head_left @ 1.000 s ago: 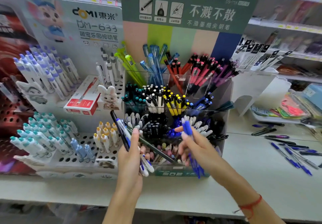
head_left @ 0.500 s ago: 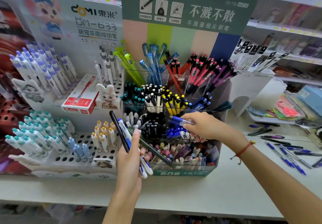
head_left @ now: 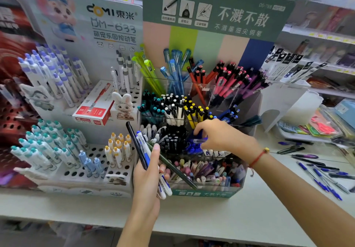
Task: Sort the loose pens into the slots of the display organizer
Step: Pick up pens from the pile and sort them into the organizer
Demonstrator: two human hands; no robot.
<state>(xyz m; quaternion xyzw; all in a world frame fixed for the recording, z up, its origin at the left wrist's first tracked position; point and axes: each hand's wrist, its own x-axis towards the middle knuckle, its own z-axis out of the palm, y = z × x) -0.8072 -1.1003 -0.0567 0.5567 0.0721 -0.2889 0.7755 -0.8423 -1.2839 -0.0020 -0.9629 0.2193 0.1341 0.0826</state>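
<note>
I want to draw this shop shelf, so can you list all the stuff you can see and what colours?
display organizer: one, clear with green base, centre of shelf
white pen stand: one, left, holding teal, blue, orange and purple capped pens
red and white box: one, on the white stand
loose pens: several, blue, purple and dark, right on the shelf
left hand: grips a bunch of pens, black, blue, white, dark green
right hand: pinches a blue pen over the blue slot

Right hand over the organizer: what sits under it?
Under the right hand, a blue pen pinched in its fingers points into the slot of blue-capped pens in the display organizer. The hand covers that slot's right part and the pen's far end.
</note>
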